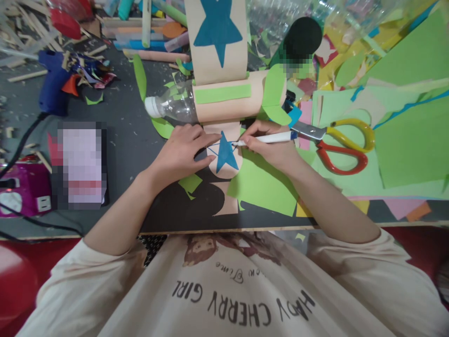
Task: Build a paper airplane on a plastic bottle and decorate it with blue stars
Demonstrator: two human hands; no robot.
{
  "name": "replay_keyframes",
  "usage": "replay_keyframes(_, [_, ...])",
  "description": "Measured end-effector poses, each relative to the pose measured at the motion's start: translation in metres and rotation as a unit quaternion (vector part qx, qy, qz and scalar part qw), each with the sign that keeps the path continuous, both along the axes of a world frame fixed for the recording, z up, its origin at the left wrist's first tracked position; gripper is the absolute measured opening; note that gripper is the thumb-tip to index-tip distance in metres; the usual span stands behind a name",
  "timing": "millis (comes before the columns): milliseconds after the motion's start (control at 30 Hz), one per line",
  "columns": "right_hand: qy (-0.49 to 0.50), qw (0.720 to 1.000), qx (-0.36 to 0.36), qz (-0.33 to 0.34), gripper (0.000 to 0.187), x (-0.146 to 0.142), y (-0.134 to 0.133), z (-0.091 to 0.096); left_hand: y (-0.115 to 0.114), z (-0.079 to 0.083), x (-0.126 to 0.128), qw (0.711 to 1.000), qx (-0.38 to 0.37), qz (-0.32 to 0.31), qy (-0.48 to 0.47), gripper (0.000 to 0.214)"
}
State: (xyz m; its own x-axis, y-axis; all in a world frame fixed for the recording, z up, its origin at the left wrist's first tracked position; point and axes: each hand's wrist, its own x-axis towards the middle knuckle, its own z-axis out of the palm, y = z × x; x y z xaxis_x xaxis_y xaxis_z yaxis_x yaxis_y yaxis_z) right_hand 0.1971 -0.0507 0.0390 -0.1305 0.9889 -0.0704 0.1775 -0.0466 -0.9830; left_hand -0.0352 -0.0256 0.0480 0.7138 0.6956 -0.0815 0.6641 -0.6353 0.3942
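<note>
My left hand (184, 152) lies flat, fingers stretched out, pressing a beige paper tab (231, 164) against the table. A blue star (225, 155) on that tab is partly coloured in. My right hand (269, 146) pinches a white marker (271, 138) whose tip touches the star's upper right edge. The tab belongs to a clear plastic bottle (175, 104) wrapped in beige paper (228, 105) with a green strip, lying on its side just beyond my hands. A second beige panel with a larger blue star (217, 28) rises behind it.
Scissors (338, 142) with yellow and red handles lie right of my right hand on green paper sheets (403, 154). A blue glue gun (52, 84) and a pink device (24, 189) sit at the left. Paper scraps, wooden sticks and foam rolls crowd the far side.
</note>
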Motion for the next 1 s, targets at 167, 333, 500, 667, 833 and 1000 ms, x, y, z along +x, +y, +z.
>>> replay_keyframes(167, [0.000,1.000,-0.011,0.019,0.014,0.0008,0.0014,0.0011,-0.0003,-0.0008,0.0001,1.000,-0.002,0.005,0.002,0.040])
replay_keyframes(333, [0.038,0.999,-0.035,0.008,0.018,0.0014,0.0017,0.0011,-0.0003,-0.0013,-0.0003,1.000,-0.002,0.006,-0.005,0.039])
replay_keyframes(500, [0.027,0.999,-0.022,0.000,0.019,0.0011,0.0004,0.0001,-0.0003,-0.0008,0.0000,1.000,0.003,0.000,0.001,0.039])
replay_keyframes(667, [0.010,1.000,-0.006,0.001,0.015,0.0006,0.0002,0.0004,-0.0006,-0.0002,0.0005,1.000,-0.003,0.005,0.001,0.040])
replay_keyframes(833, [0.000,1.000,-0.020,0.018,0.015,0.0006,0.0017,0.0025,-0.0005,0.0012,0.0004,1.000,-0.019,0.014,-0.001,0.040])
replay_keyframes(1000, [0.003,0.999,-0.039,-0.005,0.018,0.0013,0.0006,0.0027,-0.0006,0.0004,-0.0004,1.000,-0.013,0.013,-0.006,0.038])
